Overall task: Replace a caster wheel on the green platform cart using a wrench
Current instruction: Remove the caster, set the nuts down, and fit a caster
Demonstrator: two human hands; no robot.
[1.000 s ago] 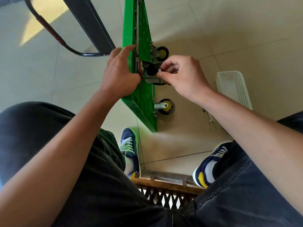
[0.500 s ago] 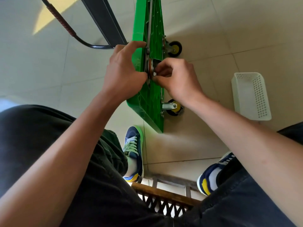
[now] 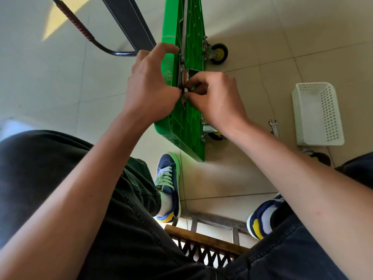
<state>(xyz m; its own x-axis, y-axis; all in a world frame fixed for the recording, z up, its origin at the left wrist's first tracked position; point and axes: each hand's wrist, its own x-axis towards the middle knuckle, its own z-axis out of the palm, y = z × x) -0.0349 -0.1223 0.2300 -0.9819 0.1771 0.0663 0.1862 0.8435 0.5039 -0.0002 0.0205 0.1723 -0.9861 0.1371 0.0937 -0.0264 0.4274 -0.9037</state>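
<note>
From the head camera, the green cart is standing on its edge on the tiled floor, its ribbed underside facing right. The left hand is gripping the cart's top edge, with its fingers curling over the rim. The right hand is meeting it at the caster wheel in the middle of that edge; its fingers are pinching a small dark fastener at the caster's mount, the wheel lying just above and behind them. Two yellow-hubbed wheels are sticking out on the right side. A wrench is lying on the floor just beside a white basket, well apart from both hands.
</note>
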